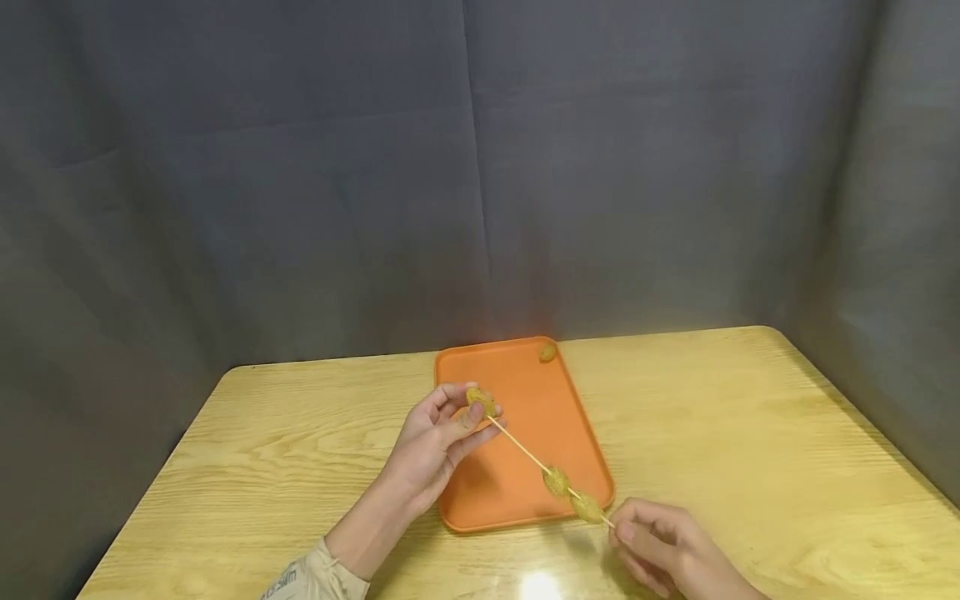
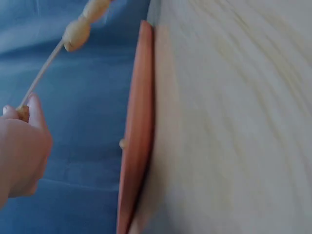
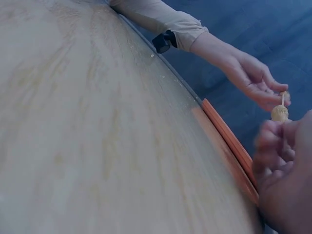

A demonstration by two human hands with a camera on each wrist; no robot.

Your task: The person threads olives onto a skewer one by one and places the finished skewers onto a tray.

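Note:
A thin wooden skewer point(image 1: 519, 444) runs slantwise over the orange tray, with two small oval yellow-brown balls threaded near its lower end. One is a rough-skinned ball point(image 1: 556, 482); right beside it sits the second ball point(image 1: 587, 507). My right hand point(image 1: 671, 546) pinches the skewer's end just below them. At the opposite end, my left hand point(image 1: 435, 442) pinches another yellow-brown ball point(image 1: 480, 402) between thumb and fingers, and the skewer's tip meets it. In the left wrist view, the fingers partly hide this held ball point(image 2: 23, 113).
The orange tray point(image 1: 517, 383) with a low raised rim lies on the wooden table point(image 1: 720, 417). One loose ball point(image 1: 548, 353) rests in its far right corner. Dark grey cloth point(image 1: 337, 183) hangs behind the table and along its sides.

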